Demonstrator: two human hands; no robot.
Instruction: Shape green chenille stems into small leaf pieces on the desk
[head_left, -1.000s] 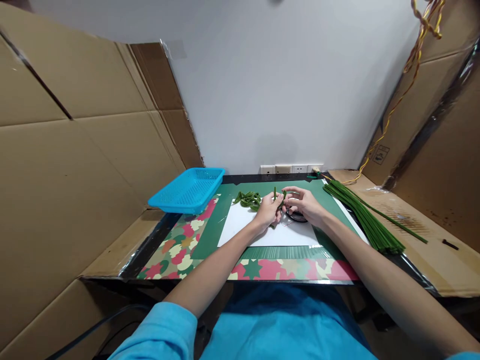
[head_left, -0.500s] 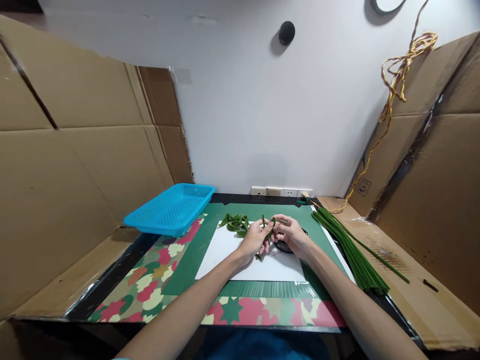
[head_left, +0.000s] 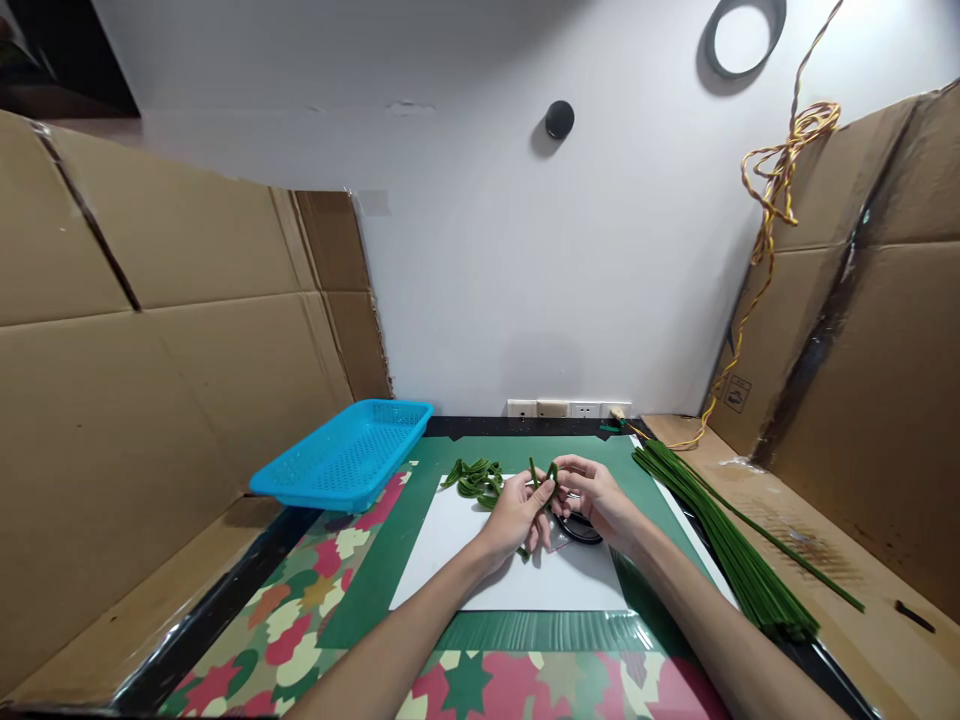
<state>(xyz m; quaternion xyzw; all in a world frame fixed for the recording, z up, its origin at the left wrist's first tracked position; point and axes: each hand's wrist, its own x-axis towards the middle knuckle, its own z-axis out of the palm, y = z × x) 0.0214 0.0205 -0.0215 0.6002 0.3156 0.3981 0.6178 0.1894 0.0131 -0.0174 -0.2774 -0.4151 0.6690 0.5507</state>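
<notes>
Between the thumb and fingers of my left hand [head_left: 517, 515] is a bent green pipe cleaner [head_left: 554, 470], one end sticking up and a small loop beside it. My right hand [head_left: 600, 495] is closed at the loop side, its fingertips pinched on the same pipe cleaner and partly hidden. Several curled green pipe cleaners [head_left: 474, 478] lie in a loose pile beyond my left hand. A black looped thing [head_left: 581, 528] lies under my right hand, mostly covered. Both hands hover over a white sheet [head_left: 435, 560].
A long bundle of straight green pipe cleaners [head_left: 720, 540] lies to the right, one stem apart from it. A blue perforated basket [head_left: 300, 470] stands at the left. Cardboard walls [head_left: 187, 380] flank the table, and a socket strip [head_left: 570, 409] runs along the back.
The camera has tilted upward, so the table sits lower in view. Both hands stay together around the pipe cleaner, with only slight finger movement.
</notes>
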